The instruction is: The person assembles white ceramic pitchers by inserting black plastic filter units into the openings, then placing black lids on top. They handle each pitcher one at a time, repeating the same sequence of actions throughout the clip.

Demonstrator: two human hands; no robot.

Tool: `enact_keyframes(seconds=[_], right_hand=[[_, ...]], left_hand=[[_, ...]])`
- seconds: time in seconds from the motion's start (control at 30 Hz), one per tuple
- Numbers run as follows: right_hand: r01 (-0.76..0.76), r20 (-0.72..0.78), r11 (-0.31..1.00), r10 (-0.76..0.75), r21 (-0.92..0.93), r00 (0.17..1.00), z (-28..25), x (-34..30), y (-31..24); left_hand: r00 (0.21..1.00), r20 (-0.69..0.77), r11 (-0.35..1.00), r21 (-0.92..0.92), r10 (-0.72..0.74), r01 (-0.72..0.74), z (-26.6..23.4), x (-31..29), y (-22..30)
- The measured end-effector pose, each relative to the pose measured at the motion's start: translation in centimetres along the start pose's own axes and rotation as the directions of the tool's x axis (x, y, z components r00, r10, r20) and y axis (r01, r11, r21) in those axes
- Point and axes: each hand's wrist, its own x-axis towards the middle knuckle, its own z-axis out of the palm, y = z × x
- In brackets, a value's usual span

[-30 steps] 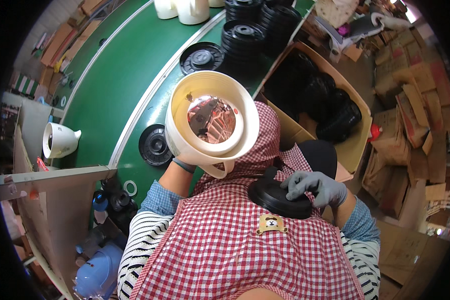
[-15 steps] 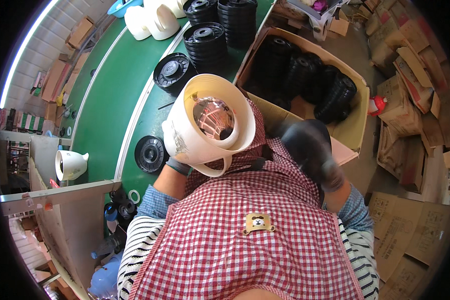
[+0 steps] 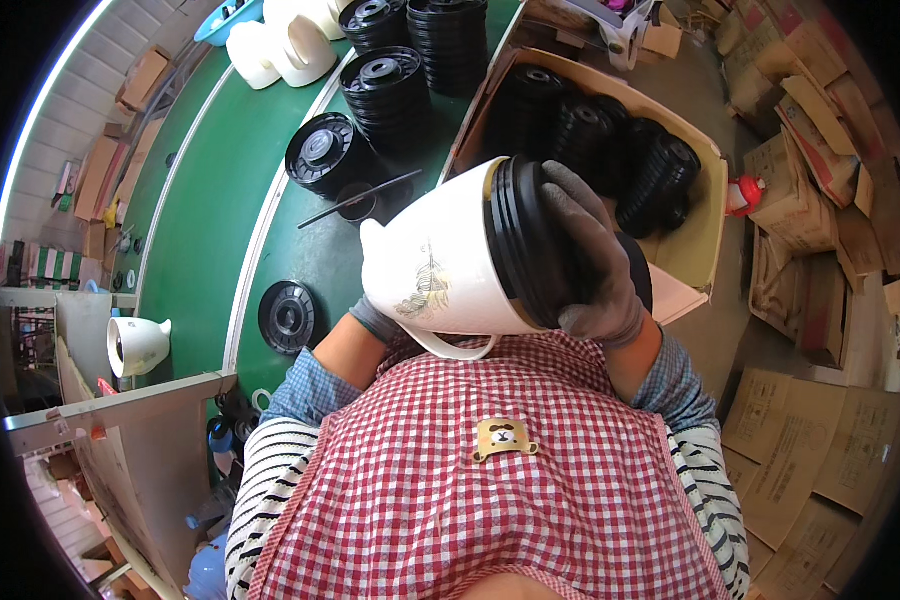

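A white jug body [image 3: 445,265] with a handle, a spout and a printed leaf pattern lies tilted on its side in front of my chest. My left hand [image 3: 375,318], in a grey glove, holds it from the far underside; most of its fingers are hidden behind the jug. Gloved in grey too, my right hand [image 3: 602,262] is wrapped around a ribbed black round base [image 3: 532,245] at the jug's wide end. The base covers that opening; a thin yellowish rim shows along its edge, and I cannot tell whether it sits fully flush.
On the green bench [image 3: 205,190] stand stacks of black bases [image 3: 382,90], a single black disc [image 3: 290,316], a dark rod [image 3: 360,199] and white jugs [image 3: 280,48]. Another white jug [image 3: 138,346] lies at left. A cardboard box [image 3: 705,250] of black parts stands at right.
My right hand has brought a black base from the right onto the jug's open end. The jug has turned from opening upward to opening rightward, and its shiny inner liner is now covered.
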Motion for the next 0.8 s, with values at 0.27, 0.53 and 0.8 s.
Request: enact_keyframes(seconds=[0.27,0.53,0.8], right_hand=[[0.035,0.05,0.992,-0.029,-0.12,0.998,-0.6,0.0,0.4],[0.132,0.157,0.977,-0.106,-0.168,0.982,-1.4,0.2,0.8],[-0.43,0.017,0.779,0.476,0.456,0.879,0.7,0.8,-1.8]], left_hand=[[0.949,-0.298,0.988,-0.139,-0.103,0.064,-3.1,0.2,-0.6],[0.995,0.005,0.977,-0.191,-0.095,0.095,0.7,1.0,0.3],[0.951,-0.115,0.558,0.827,0.288,-0.069,4.3,0.1,4.4]])
